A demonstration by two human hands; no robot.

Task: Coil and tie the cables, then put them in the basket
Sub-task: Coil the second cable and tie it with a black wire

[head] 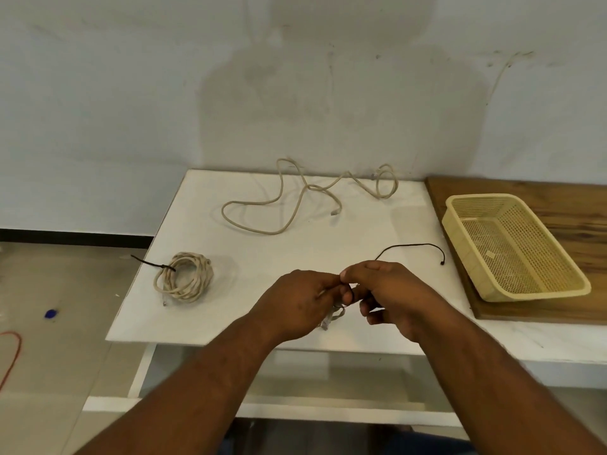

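A stained, pale wall (pixel 131 93) rises behind a white table (pixel 262 251) — a dark shadow falls across it. A wooden board (pixel 542 198) lies on the table's right side. Left lies light tiled floor (pixel 65 290) — with a black baseboard (pixel 65 236).

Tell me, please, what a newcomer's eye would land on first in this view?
Probably the two hands meeting at the near edge of the white table: the left hand and right hand pinch a thin black tie around a pale cable end. Next, the coiled, tied cable at left, the loose cable at the back, and the empty yellow basket on the wooden board at right.
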